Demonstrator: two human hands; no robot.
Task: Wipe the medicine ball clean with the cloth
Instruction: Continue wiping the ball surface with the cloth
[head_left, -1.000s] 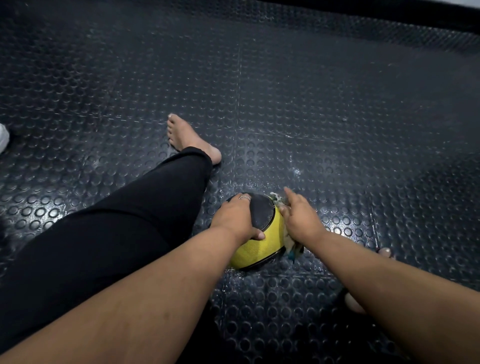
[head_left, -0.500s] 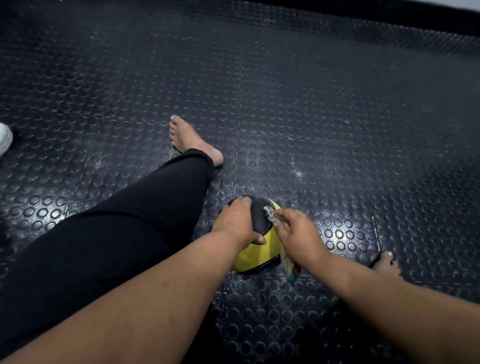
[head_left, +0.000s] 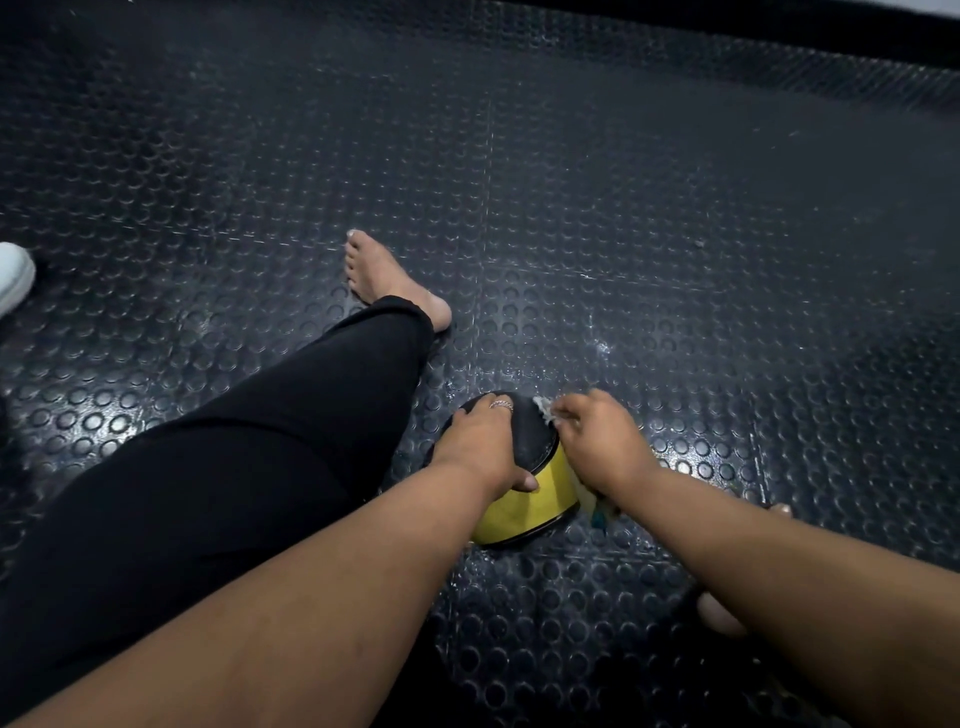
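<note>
A yellow and black medicine ball (head_left: 524, 506) rests on the studded floor between my legs. My left hand (head_left: 480, 449) lies on the ball's top left, its fingers curled over the black panel and its thumb on the yellow part. My right hand (head_left: 597, 444) presses a pale cloth (head_left: 544, 406) against the ball's upper right side. Most of the cloth is hidden under that hand; a tail of it hangs below the wrist at the ball's right edge.
The black studded rubber floor (head_left: 675, 208) stretches all around. My left leg in black trousers (head_left: 234, 493) lies to the ball's left, its bare foot (head_left: 384, 280) ahead. My right foot's toes (head_left: 779, 510) show to the right. A white shoe (head_left: 13, 275) is at the left edge.
My right hand with the cloth has slid from the ball's right side up toward its top, closer to my left hand. The left hand and ball have stayed put.
</note>
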